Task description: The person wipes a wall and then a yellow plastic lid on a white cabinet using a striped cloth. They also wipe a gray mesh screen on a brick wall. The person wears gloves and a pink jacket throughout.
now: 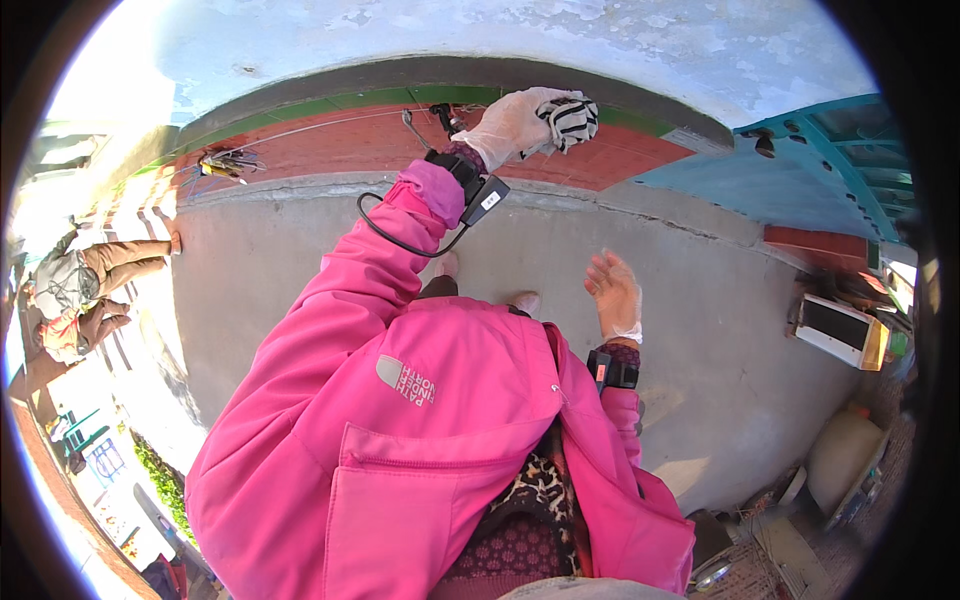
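My left hand (514, 124), in a thin translucent glove, is stretched out in front of me. It grips a bunched black-and-white striped cloth (571, 122) against or just before the red tiled strip (637, 154) low on the wall; contact cannot be told. Lower down on the right, my right hand (615, 292) hangs over the concrete floor (705, 300). It wears a similar glove, its fingers are loosely extended, and nothing is in it. Both wrists carry black strapped devices, and a cable loops from the left device (484, 201).
Beside my left wrist is a black part with a metal lever (442, 118). A bundle of thin items (225, 163) sits along the tiles. At right stand a teal metal frame (840, 165) and a white box (836, 330). Two people (82, 289) are at far left.
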A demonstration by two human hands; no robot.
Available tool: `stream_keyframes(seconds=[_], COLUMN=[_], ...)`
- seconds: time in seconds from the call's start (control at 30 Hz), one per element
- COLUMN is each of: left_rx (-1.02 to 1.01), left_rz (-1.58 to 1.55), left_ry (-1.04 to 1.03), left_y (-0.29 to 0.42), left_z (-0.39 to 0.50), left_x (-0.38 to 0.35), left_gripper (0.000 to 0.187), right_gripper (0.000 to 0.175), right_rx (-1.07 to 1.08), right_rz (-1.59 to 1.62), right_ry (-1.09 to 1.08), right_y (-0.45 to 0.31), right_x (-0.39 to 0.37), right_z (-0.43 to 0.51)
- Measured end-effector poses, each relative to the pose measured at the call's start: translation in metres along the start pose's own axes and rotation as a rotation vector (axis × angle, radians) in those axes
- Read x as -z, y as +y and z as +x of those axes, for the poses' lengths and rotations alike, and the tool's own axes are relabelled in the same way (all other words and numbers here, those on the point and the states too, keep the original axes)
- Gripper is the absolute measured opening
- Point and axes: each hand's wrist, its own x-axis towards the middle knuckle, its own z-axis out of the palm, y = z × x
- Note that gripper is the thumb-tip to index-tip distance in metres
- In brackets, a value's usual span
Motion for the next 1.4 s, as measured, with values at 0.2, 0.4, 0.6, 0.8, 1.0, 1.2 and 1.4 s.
stream_keyframes(seconds=[0.2, 0.4, 0.6, 0.8, 1.0, 1.2, 1.4], left_rx=[-0.238, -0.014, -0.066, -0.166, -0.161, -0.328, -0.376], left_rz=[0.037, 0.484, 0.531, 0.575, 0.576, 0.581, 0.598], left_ry=[0.413, 0.772, 0.78, 0.601, 0.558, 0.498, 0.325], left_y=[-0.011, -0.039, -0.032, -0.004, 0.03, 0.045, 0.071], left_z=[-0.037, -0.004, 0.024, 0.051, 0.087, 0.119, 0.148], left_x=[0.011, 0.036, -0.014, -0.081, -0.143, -0.191, -0.237], left_gripper=[0.058, 0.06, 0.062, 0.067, 0.061, 0.062, 0.056], right_gripper=[0.052, 0.052, 0.052, 0.054, 0.055, 0.057, 0.057], right_rx=[0.06, 0.038, 0.063, 0.083, 0.127, 0.116, 0.122], right_rz=[-0.001, 0.102, 0.109, 0.177, 0.23, 0.252, 0.329], right_ry=[0.058, 0.152, 0.206, 0.249, 0.294, 0.358, 0.391], right_y=[-0.008, 0.005, 0.009, 0.01, -0.001, -0.005, 0.006], right_x=[0.029, 0.068, 0.1, 0.135, 0.176, 0.213, 0.223], right_z=[-0.003, -0.005, -0.019, -0.034, -0.049, -0.06, -0.047])
